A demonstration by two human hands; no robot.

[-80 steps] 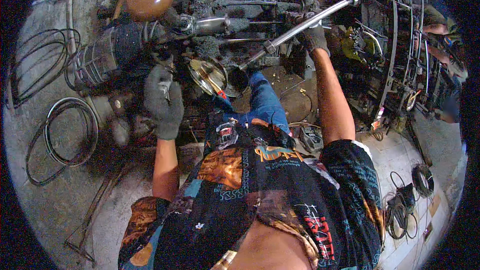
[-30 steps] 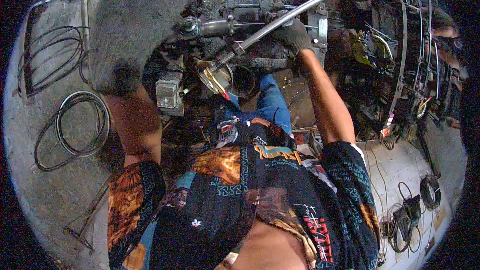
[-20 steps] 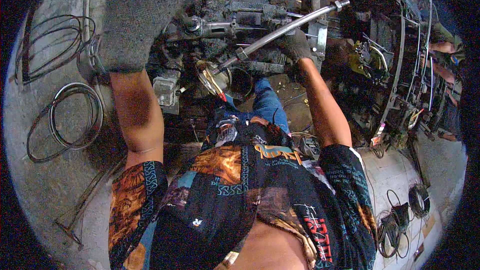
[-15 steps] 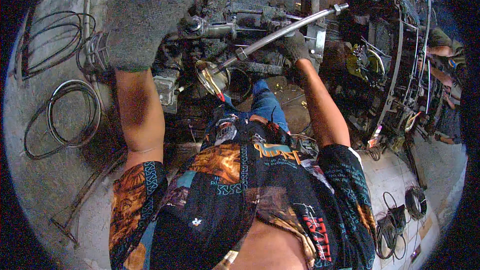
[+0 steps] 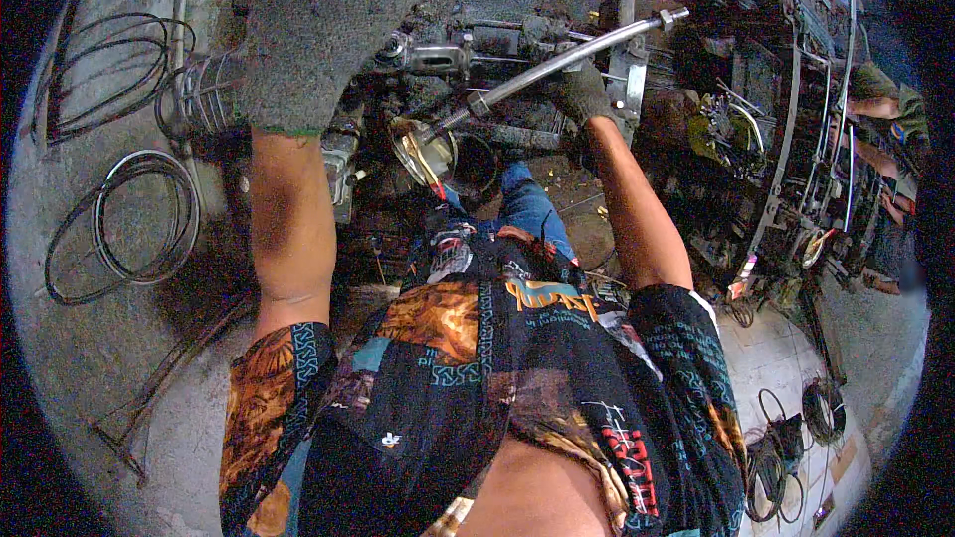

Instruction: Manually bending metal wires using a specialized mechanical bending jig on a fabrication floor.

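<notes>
My left hand (image 5: 323,45), in a dark grey knit glove, is raised close to the camera over the left part of a greasy machine (image 5: 433,60). Its fingers run toward the top edge and I cannot make out whether they hold anything. A long steel rod (image 5: 577,58) with a nut near each end slants across the machine, its lower end over a round pale container (image 5: 410,144). Beside the middle of this rod is my gloved right hand (image 5: 582,94). The rod and dark machine parts hide its fingers, so its grip cannot be told.
Coils of black hose (image 5: 139,224) lie on the concrete floor at left, near a thin metal stand (image 5: 129,452). At right, a long metal rack (image 5: 781,169) holds rods and parts. Another person's arm (image 5: 875,109) shows at the far right. Bundled cables (image 5: 766,467) lie lower right.
My left hand has shifted a little to the right and upward, uncovering more of the springlike coil beside it. The right hand and the rod have barely moved.
</notes>
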